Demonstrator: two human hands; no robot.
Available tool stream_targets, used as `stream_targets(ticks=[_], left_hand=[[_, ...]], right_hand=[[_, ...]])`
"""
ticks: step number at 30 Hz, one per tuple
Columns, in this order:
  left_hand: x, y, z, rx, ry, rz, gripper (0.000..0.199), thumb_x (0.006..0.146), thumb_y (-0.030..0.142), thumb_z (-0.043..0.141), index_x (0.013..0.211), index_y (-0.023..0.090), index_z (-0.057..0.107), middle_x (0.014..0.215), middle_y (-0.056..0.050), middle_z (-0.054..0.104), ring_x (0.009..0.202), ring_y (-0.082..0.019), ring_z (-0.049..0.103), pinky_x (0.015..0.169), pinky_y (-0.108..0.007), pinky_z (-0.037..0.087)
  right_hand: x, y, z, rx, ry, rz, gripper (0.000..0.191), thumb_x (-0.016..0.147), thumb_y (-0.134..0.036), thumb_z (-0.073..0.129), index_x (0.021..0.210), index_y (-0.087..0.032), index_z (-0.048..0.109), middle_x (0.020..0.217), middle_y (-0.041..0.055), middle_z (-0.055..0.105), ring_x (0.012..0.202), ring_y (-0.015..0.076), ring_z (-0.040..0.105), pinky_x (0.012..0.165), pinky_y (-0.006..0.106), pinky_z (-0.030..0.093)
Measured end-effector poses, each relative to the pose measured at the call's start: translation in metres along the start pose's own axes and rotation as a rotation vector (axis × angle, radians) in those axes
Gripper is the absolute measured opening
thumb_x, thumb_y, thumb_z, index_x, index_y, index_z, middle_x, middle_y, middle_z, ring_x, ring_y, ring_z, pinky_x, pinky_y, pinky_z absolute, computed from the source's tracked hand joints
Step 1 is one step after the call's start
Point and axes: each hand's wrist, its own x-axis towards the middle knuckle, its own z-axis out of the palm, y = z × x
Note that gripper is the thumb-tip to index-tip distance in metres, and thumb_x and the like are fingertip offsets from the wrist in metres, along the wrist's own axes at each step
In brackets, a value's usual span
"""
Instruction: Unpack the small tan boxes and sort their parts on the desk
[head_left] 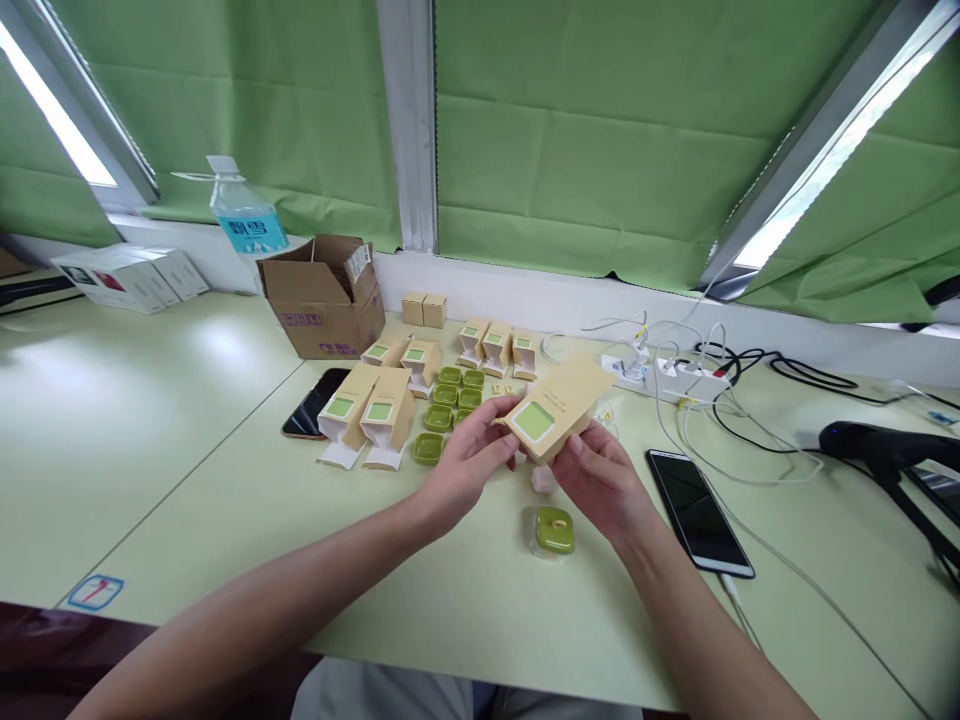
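Note:
Both of my hands hold one tan paper box (566, 395) above the table, tilted, with a green square on its face. My left hand (469, 455) pinches its left end, and my right hand (604, 475) grips its lower right side. Below them a green-lidded container (555, 530) with a clear base sits on the table. A small pale object (544, 480) lies partly under the held box. Left of my hands stand several green square pieces (429, 447) in two columns, beside open tan boxes (386, 410) with white flaps.
Behind are a brown cardboard carton (322, 305), a water bottle (247, 215) and two small closed boxes (424, 310). A dark phone (311, 405) lies left. To the right are a charging phone (697, 510), a power strip (675, 380), loose cables and a black stand (885, 450).

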Motion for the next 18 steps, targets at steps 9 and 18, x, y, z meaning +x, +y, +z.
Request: stream_targets(ticks=[9, 18], left_hand=[[0.000, -0.002, 0.004, -0.164, -0.075, -0.044, 0.055, 0.091, 0.048, 0.084, 0.135, 0.025, 0.059, 0.146, -0.011, 0.058, 0.107, -0.020, 0.066, 0.100, -0.040, 0.059], [0.002, -0.002, 0.010, 0.027, 0.089, -0.063, 0.044, 0.084, 0.026, 0.078, 0.121, 0.024, 0.055, 0.130, -0.007, 0.059, 0.106, -0.019, 0.066, 0.089, -0.031, 0.059]], right_hand=[[0.001, 0.001, -0.002, -0.007, -0.022, -0.004, 0.039, 0.086, -0.053, 0.083, 0.116, -0.030, 0.072, 0.126, 0.0079, 0.080, 0.122, 0.0314, 0.072, 0.101, 0.051, 0.059], [-0.006, 0.003, 0.009, -0.038, -0.035, 0.024, 0.065, 0.075, -0.064, 0.093, 0.125, -0.030, 0.065, 0.138, 0.0101, 0.076, 0.127, 0.0322, 0.071, 0.107, 0.050, 0.058]])
